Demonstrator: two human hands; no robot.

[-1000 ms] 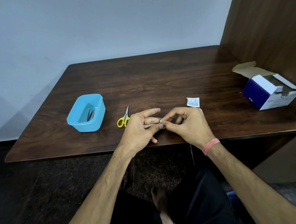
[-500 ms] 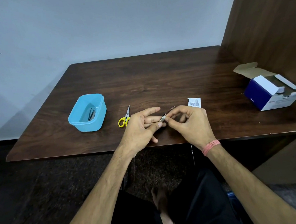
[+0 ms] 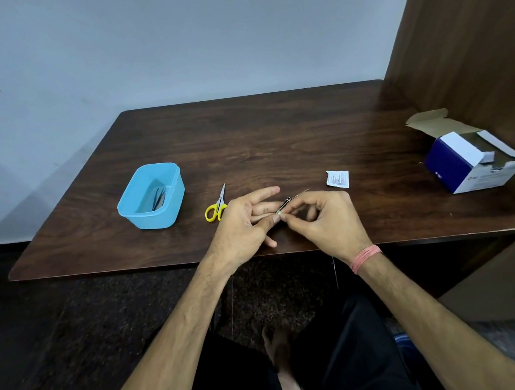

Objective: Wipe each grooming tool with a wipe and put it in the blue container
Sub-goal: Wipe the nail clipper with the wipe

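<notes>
Item: small metal tool point(image 3: 285, 204) — we pinch it in our left hand point(image 3: 246, 222) to steady it; our right hand point(image 3: 321, 218) pinches a wipe on it, scissors point(image 3: 217, 206) waiting.

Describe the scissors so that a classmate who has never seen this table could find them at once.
Start at the blue container on the table's left. Just right of it, by the left hand, lie the scissors: the only thing with yellow handles.

We see a dark wooden table point(image 3: 276, 133) holding a blue container point(image 3: 172, 200), yellow-handled scissors point(image 3: 217, 204), a torn wipe sachet point(image 3: 337, 178) and an open box point(image 3: 471, 160).
</notes>
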